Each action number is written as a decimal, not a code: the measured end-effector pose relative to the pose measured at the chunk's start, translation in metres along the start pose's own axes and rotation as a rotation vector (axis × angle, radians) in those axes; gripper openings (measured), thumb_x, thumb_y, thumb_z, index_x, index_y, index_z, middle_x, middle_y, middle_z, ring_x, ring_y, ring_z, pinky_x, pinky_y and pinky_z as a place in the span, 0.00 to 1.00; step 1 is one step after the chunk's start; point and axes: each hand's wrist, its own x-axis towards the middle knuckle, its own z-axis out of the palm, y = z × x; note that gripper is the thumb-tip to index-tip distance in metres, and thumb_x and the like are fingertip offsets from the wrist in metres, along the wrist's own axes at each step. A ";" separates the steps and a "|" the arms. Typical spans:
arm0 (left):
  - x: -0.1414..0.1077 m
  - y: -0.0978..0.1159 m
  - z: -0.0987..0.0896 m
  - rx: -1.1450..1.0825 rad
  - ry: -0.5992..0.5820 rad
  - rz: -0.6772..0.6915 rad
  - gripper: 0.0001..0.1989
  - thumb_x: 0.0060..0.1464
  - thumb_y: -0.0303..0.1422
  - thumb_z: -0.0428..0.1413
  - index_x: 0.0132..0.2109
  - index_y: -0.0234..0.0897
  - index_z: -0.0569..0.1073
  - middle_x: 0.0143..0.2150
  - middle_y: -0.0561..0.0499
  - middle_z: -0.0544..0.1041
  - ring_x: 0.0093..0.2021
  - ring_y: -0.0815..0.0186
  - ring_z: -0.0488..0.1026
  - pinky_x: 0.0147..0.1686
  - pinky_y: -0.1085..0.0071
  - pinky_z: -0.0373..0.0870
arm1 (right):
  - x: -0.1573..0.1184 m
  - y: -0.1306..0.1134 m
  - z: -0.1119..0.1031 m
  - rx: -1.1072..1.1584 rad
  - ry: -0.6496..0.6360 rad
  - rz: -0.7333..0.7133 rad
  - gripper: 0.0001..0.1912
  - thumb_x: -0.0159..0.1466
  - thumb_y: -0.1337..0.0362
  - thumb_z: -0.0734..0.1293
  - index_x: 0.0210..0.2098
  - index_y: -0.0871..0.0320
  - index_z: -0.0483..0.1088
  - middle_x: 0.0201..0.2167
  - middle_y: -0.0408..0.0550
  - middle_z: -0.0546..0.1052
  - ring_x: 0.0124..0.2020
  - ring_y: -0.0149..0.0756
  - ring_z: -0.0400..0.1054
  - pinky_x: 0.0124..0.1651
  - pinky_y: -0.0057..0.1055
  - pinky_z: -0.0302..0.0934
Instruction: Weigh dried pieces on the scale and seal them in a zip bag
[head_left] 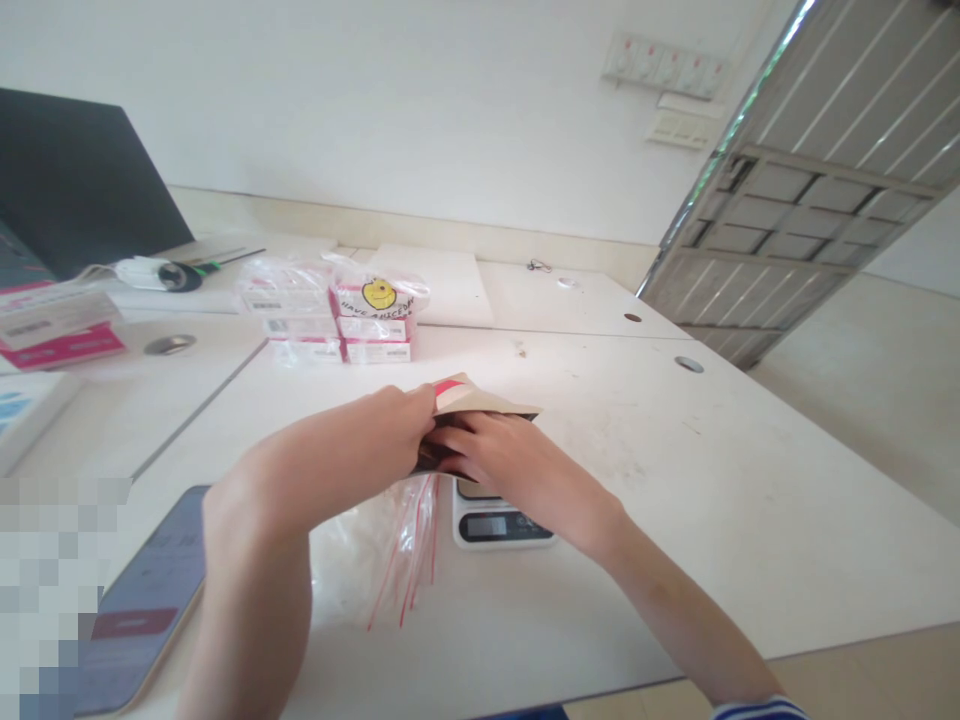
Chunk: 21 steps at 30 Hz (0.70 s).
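A brown paper pouch (487, 402) with a red patch and a dark inside is held over the table, its mouth facing me. My left hand (401, 425) is closed on the pouch's left edge. My right hand (499, 450) reaches into the mouth with fingers stretched and apart; their tips are partly hidden inside. Below the pouch stands a white digital scale (502, 528), partly covered by my right hand and the pouch. Beside the scale lies a heap of clear zip bags (367, 550) with red seal strips.
Pink-and-white boxes in a clear smiley bag (337, 310) stand behind my hands. A phone (150, 610) lies at front left. More boxes (60, 325), a dark monitor (90, 185) and a white device (161, 273) are at left. The table (750, 500) has cable holes.
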 end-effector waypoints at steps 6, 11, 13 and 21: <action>0.002 -0.003 0.002 -0.023 0.038 0.027 0.14 0.56 0.24 0.42 0.35 0.36 0.72 0.29 0.50 0.76 0.29 0.67 0.71 0.36 0.70 0.66 | -0.012 0.002 -0.007 0.167 0.012 0.047 0.14 0.67 0.67 0.60 0.51 0.61 0.69 0.51 0.51 0.74 0.51 0.41 0.69 0.53 0.39 0.65; 0.001 0.005 0.001 -0.031 0.051 0.031 0.16 0.55 0.23 0.41 0.35 0.38 0.72 0.33 0.51 0.77 0.30 0.66 0.72 0.37 0.69 0.66 | -0.021 0.008 -0.010 0.270 0.036 0.059 0.21 0.66 0.72 0.56 0.58 0.59 0.63 0.57 0.51 0.70 0.56 0.40 0.65 0.58 0.41 0.60; 0.002 0.008 -0.001 -0.046 0.039 0.030 0.17 0.54 0.21 0.40 0.34 0.37 0.73 0.33 0.50 0.77 0.33 0.65 0.73 0.40 0.69 0.66 | -0.022 0.011 -0.010 0.256 0.015 0.068 0.23 0.65 0.75 0.55 0.58 0.60 0.62 0.57 0.53 0.70 0.56 0.41 0.65 0.58 0.42 0.60; 0.002 0.012 -0.003 -0.081 0.042 0.003 0.18 0.53 0.20 0.41 0.39 0.40 0.73 0.38 0.51 0.78 0.35 0.66 0.74 0.40 0.71 0.66 | -0.014 0.009 -0.006 0.155 -0.060 0.159 0.20 0.63 0.77 0.58 0.53 0.60 0.66 0.53 0.55 0.73 0.53 0.43 0.68 0.56 0.40 0.61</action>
